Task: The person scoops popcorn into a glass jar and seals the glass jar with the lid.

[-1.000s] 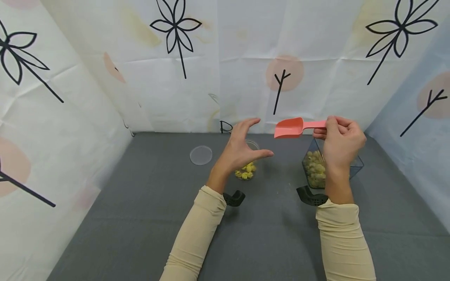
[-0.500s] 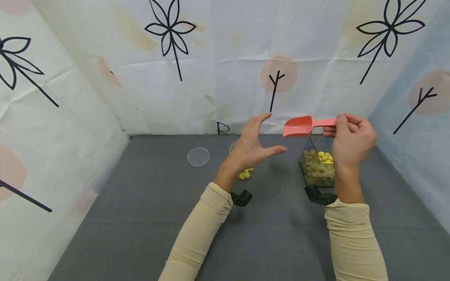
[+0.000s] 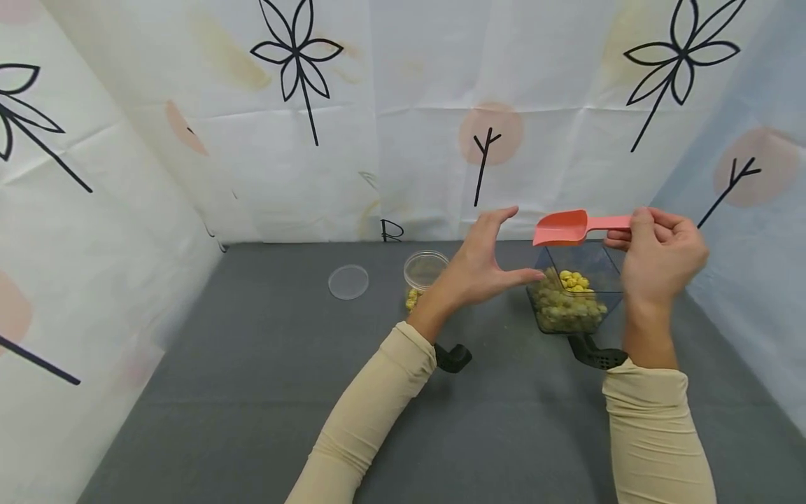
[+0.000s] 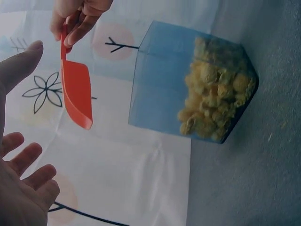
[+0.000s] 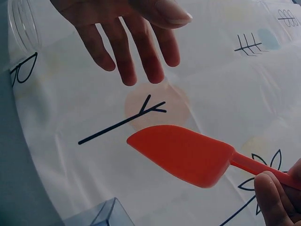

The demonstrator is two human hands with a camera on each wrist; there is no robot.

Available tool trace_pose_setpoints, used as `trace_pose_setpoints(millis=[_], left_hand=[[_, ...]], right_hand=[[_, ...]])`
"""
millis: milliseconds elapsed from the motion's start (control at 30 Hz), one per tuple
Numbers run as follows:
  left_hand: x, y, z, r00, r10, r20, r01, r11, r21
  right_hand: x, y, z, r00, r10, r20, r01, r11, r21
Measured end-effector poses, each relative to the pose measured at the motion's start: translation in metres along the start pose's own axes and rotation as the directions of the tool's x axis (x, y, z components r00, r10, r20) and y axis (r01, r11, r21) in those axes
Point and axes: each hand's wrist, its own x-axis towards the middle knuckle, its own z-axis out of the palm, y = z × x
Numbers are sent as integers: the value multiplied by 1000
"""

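The left hand (image 3: 481, 269) hangs spread and empty above the tabletop (image 3: 252, 392); at its 3 o'clock the bin (image 3: 569, 294) of popcorn; above, the right hand (image 3: 661, 259) pinches the scoop (image 3: 563, 228) by its handle; jar (image 3: 425, 271) and lid (image 3: 348, 281) lie at 9 o'clock.

Toward the back edge of the table (image 3: 264, 392) stand 2 containers: the jar (image 3: 424, 274) near the middle and the bin (image 3: 569, 297) to its right, nearer the right edge. The lid (image 3: 348, 281) lies flat left of the jar. The scoop (image 3: 569, 227) hangs above the bin, held by the right hand (image 3: 661, 255); the left hand (image 3: 481, 262) hovers between jar and bin.
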Motion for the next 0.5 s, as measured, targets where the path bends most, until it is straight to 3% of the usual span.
trace_pose_setpoints(millis=[300, 500], left_hand=[[15, 7, 26, 999, 13, 48, -12, 1000, -14], [24, 4, 47, 997, -32, 66, 36, 998, -51]], right_hand=[[9, -2, -20, 1000, 6, -23, -8, 992, -122], [16, 9, -30, 998, -56, -4, 54, 967, -247]])
